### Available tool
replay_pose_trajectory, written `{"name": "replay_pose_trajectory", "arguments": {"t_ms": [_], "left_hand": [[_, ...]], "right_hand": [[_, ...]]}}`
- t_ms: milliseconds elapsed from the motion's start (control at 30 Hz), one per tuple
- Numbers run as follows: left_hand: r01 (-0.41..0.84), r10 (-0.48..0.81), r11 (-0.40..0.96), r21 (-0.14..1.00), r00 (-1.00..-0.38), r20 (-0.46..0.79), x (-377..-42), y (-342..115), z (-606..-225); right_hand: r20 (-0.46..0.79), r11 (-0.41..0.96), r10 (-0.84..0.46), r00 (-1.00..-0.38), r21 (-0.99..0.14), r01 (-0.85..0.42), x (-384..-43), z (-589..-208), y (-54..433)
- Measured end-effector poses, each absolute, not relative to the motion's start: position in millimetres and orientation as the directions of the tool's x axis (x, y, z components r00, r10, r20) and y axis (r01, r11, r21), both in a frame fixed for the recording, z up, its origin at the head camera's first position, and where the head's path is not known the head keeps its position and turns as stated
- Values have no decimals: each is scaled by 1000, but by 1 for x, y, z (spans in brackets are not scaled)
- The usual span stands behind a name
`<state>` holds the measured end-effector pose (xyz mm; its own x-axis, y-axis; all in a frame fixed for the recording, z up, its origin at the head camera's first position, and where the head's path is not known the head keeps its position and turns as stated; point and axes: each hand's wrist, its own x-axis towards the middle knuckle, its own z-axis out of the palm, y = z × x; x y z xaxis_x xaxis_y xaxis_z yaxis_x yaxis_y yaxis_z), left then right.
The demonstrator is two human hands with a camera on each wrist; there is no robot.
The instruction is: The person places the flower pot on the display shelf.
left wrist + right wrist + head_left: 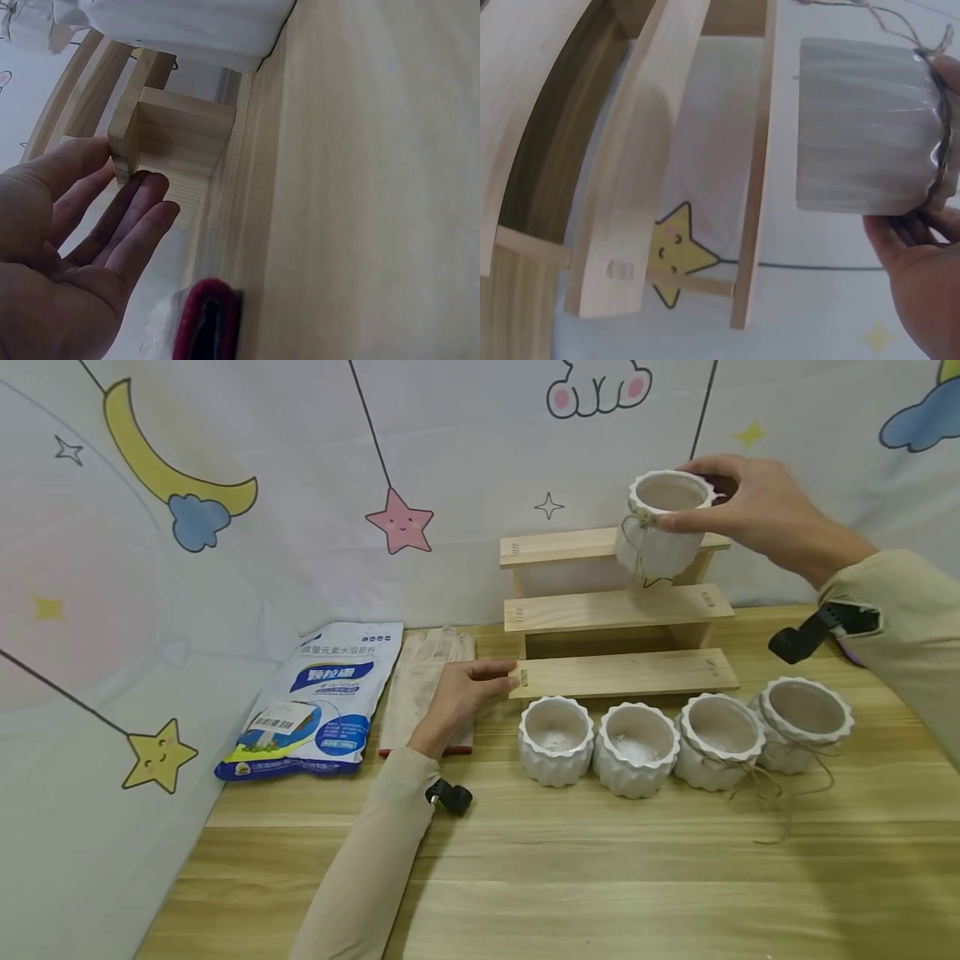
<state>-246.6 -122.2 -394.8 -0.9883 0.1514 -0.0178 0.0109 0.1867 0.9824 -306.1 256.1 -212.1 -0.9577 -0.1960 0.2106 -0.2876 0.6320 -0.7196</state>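
Observation:
A three-tier wooden stand [622,608] is on the table against the back cloth. My left hand [467,695] is at the left end of its lowest board [126,139], pinching the corner between thumb and fingers. High on the right, my right hand [757,514] grips a white ceramic pot [656,547] by its scalloped rim, thumb in front. Twine is tied round the pot's neck. In the right wrist view the pot [870,127] hangs beyond the top board [756,172], with a gap between them.
Four similar pots, including one white pot [557,743] at the left and a twine-tied pot [802,727] at the right, line up before the stand. Left of it lie pale work gloves [408,693] and a printed fertilizer bag [322,693]. A cartoon-print cloth [465,452] hangs behind.

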Motion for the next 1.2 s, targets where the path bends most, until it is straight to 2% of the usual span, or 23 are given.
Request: {"name": "replay_pose_trajectory", "arguments": {"t_ms": [267, 733, 1200], "left_hand": [[34, 150, 216, 976, -989, 1, -249, -121, -395], [27, 135, 267, 963, -991, -9, -251, -119, -395], [44, 147, 268, 962, -989, 4, -252, -118, -395]], "right_hand": [[196, 666, -235, -952, -681, -304, -324, -205, 227], [157, 611, -249, -956, -740, -281, -352, -206, 191], [137, 563, -245, -960, -786, -256, -367, -205, 166]]}}
